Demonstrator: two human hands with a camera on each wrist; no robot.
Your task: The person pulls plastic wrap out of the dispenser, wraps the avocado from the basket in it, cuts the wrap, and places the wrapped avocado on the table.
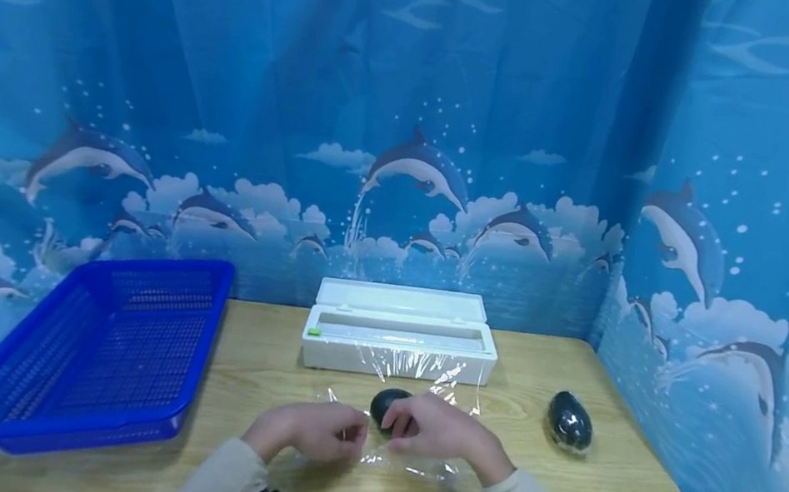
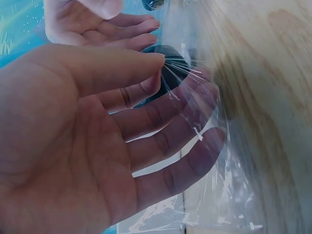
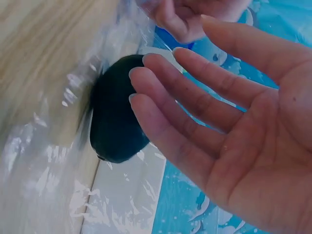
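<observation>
A dark avocado (image 1: 384,403) lies on a sheet of clear plastic wrap (image 3: 34,165) on the table. My left hand (image 1: 317,430) is at the avocado's near left side. In the left wrist view its thumb and forefinger pinch gathered wrap (image 2: 229,195), which fans out in creases from the fingertips. My right hand (image 1: 444,431) is at the avocado's right; in the right wrist view its extended fingers (image 3: 161,105) touch or nearly touch the avocado, with the thumb apart. A second avocado (image 1: 570,422), shiny as if wrapped in film, sits at the right.
Behind the hands stands a long white wrap box (image 1: 397,362) with its lid raised and a small green piece (image 1: 314,332) at its left end. A blue plastic basket (image 1: 201,353) takes up the left of the wooden table (image 1: 259,345). Dolphin-print curtains hang around the back and right.
</observation>
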